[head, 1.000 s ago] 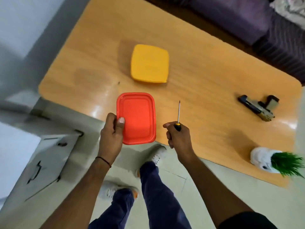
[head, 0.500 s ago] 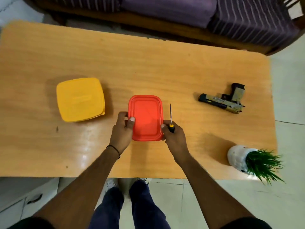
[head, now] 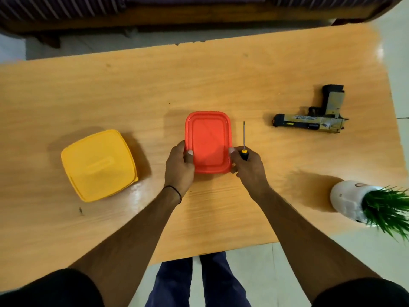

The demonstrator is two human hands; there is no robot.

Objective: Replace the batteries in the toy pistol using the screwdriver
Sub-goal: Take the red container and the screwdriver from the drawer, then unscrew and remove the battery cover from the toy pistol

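Observation:
A red lidded box (head: 209,140) lies flat on the wooden table (head: 199,80) in front of me. My left hand (head: 179,166) grips its left side, thumb on the lid. My right hand (head: 247,168) holds a screwdriver (head: 244,140) by its black and yellow handle, shaft pointing away from me, while its thumb touches the box's right edge. The toy pistol (head: 314,117), tan and black, lies on its side at the right of the table, barrel pointing left, apart from both hands.
A yellow lidded box (head: 98,165) sits on the table to the left. A white pot with a green grass-like plant (head: 371,204) stands near the table's front right corner. A striped sofa (head: 88,9) runs along the far side.
The view has shifted and closed in on the table. Both hands stay on the red box, with the screwdriver still in my right hand.

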